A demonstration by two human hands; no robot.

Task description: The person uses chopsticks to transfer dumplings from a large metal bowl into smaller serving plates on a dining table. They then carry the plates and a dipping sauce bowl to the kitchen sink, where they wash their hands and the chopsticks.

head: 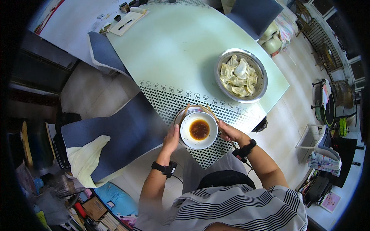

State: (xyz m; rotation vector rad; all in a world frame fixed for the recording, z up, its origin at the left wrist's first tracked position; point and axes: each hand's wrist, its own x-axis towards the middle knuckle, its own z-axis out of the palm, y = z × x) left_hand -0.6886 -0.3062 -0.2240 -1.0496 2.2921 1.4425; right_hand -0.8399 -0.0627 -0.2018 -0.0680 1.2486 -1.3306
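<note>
In front of me a white bowl of dark brown dipping sauce rests on a plate with a patterned rim, over the near corner of the table. My left hand grips the left side of this stack, its thumb up along the rims. On the right, my right hand is closed around wooden chopsticks, close to the bowl's side. Another chopstick-like stick lies at the plate's left edge. Both palms' undersides are hidden.
A metal basin of dumplings stands on the pale glass-topped table, ahead and right. A grey-blue chair with a pale yellow cloth is at my left. A notepad with a pen lies at the far left.
</note>
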